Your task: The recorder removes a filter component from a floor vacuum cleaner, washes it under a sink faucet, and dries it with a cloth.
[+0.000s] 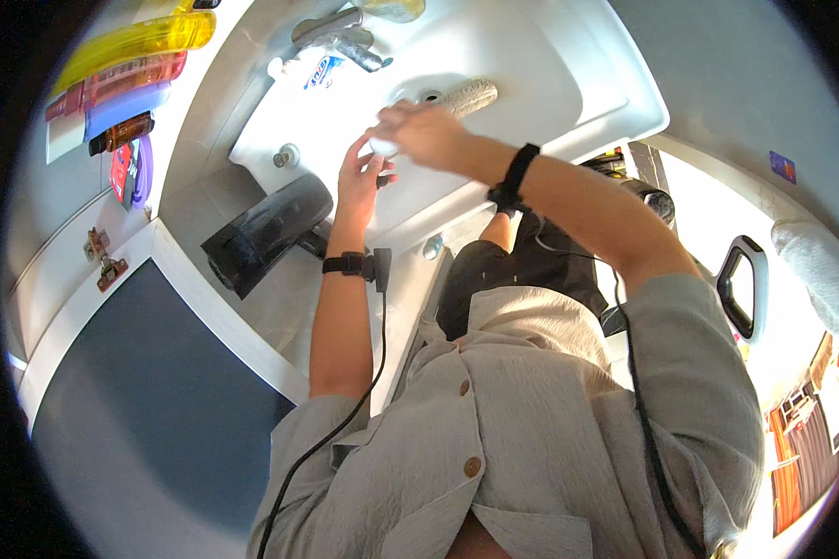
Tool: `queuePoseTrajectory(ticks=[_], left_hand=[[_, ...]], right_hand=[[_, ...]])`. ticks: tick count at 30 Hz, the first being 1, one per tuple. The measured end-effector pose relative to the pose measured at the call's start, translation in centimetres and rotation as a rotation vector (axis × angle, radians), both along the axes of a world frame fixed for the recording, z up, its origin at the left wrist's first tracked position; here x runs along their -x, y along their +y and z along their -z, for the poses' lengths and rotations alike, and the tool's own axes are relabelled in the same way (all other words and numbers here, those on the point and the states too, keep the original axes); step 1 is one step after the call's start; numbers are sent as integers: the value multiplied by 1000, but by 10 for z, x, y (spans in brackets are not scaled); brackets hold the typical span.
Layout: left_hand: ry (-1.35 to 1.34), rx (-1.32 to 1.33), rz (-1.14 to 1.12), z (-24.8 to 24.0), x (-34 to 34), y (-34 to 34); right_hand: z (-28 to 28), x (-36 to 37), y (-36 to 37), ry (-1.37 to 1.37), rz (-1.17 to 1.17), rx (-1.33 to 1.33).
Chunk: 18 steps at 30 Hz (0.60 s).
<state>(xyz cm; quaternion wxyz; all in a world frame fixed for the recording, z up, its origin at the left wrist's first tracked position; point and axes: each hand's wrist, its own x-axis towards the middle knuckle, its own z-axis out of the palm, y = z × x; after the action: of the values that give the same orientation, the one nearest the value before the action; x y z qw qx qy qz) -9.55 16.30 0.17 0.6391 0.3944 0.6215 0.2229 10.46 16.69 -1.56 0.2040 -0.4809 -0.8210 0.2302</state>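
White washbasin (569,84) was set in a pale grey counter (224,84). In the bowl, beside the drain (429,95), lay a beige textured roll (468,96). At the basin's back edge stood a metal faucet (340,37), with a white tube with blue print (312,70) lying just beside it. A round metal fitting (287,156) sat on the rim. To the left, a shelf (75,140) carried yellow, pink and blue bottles (126,65) lying close together, plus a small brown bottle (121,133).

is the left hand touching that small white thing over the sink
Touching: the head view shows the left hand fingertips against the small white object, with the right hand over it, above the sink.
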Motion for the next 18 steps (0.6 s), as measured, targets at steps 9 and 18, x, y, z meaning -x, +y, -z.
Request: queuePoseTrajectory(ticks=[9,18], left_hand=[[23,22,82,5,-1,6],[49,75,83,5,12,4]], right_hand=[[57,-57,0,-282,217,102],[69,-61,0,-274,266,43]])
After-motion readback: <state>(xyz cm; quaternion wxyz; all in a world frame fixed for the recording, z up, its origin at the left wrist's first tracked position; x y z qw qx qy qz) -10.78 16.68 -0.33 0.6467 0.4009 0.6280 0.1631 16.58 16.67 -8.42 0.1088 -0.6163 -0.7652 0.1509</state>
